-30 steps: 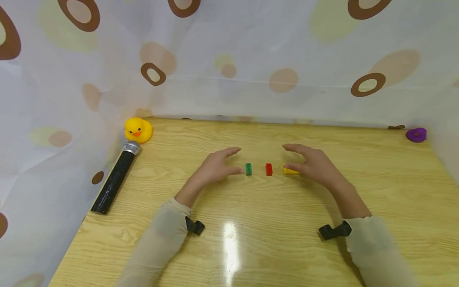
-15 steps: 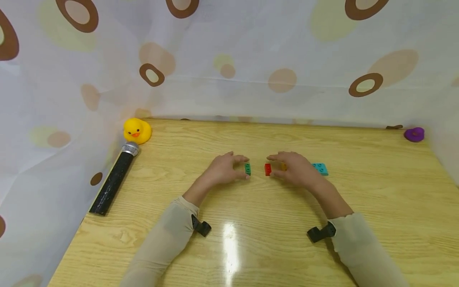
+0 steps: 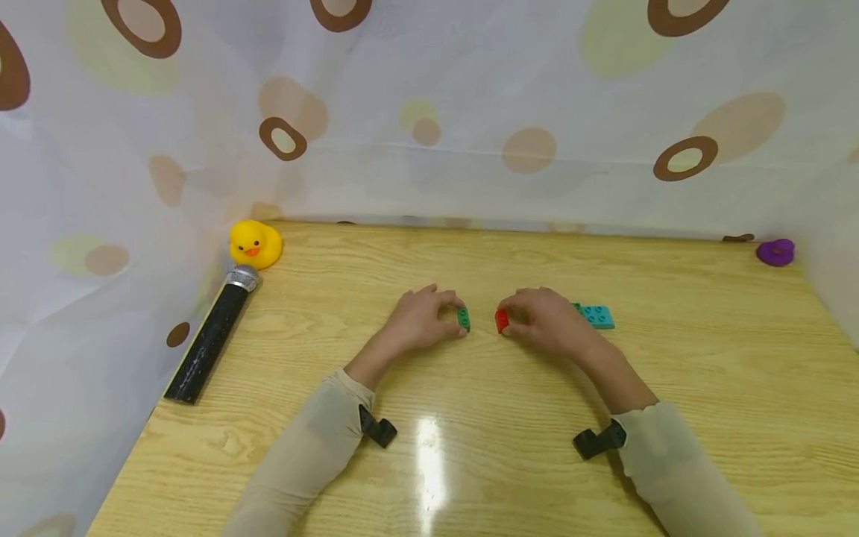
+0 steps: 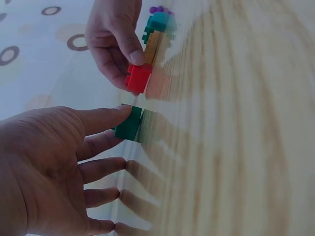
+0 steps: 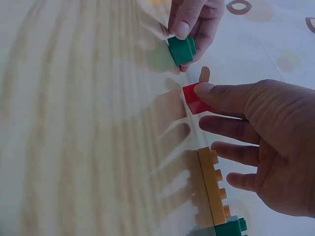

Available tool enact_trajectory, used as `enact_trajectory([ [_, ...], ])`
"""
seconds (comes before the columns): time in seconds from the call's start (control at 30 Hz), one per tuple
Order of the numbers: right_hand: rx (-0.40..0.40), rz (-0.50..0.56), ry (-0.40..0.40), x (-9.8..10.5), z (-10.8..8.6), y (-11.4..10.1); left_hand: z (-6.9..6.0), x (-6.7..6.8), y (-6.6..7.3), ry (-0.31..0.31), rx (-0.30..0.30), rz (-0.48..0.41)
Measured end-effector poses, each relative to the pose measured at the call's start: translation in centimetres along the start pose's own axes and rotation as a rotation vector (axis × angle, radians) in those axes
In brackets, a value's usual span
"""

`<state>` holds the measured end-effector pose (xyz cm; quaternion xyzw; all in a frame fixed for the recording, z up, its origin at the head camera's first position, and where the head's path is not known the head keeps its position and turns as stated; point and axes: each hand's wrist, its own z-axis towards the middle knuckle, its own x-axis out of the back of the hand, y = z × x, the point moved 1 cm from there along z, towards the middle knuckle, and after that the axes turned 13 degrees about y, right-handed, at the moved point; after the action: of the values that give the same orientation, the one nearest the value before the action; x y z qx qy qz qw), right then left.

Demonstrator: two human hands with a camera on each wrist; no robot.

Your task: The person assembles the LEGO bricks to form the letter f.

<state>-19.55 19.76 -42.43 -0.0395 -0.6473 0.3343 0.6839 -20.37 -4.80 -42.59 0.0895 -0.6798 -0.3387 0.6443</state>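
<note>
Between thumb and finger, my left hand pinches a small green toy brick; its other fingers spread with tips at the tabletop in the left wrist view. My right hand pinches a small red toy brick, which looks slightly tilted. The two bricks face each other, a short gap apart. Under the right hand lies a long orange-yellow brick, mostly hidden in the head view. Beyond it are another green brick and a light-blue brick, partly covered by that hand.
A yellow rubber duck and a black microphone lie along the left edge of the wooden table. At the far right corner sits a small purple duck-like toy. Patterned cloth rises behind the table.
My right hand has moved left from over the yellow brick and taken hold of the red one, uncovering the light-blue brick. The left hand has moved right and closed on the green brick.
</note>
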Motion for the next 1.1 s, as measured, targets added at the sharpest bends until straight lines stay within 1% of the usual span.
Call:
enact_trajectory([
  [0.1,-0.002,0.001,0.011,0.4,-0.1,-0.1,0.0,0.0,0.0,0.001,0.001,0.003],
  [0.2,-0.02,0.005,0.018,0.7,-0.3,-0.1,-0.2,-0.1,0.0,-0.004,0.003,0.007],
  [0.47,-0.045,0.002,0.048,1.6,-0.6,0.3,-0.3,-0.1,0.1,-0.009,0.01,0.05],
  [0.67,-0.053,0.018,0.09,2.4,-0.7,0.3,-0.4,0.0,0.4,-0.016,0.009,0.089],
  [0.83,-0.072,0.052,0.131,2.9,-0.6,0.2,-0.6,0.1,0.6,-0.019,0.008,0.091],
  [0.97,-0.074,0.058,0.177,3.2,-0.7,0.2,-0.6,0.1,0.5,-0.027,0.009,0.094],
  [1.1,-0.07,0.058,0.201,3.7,-0.8,0.0,-0.6,0.1,0.5,-0.026,0.006,0.089],
])
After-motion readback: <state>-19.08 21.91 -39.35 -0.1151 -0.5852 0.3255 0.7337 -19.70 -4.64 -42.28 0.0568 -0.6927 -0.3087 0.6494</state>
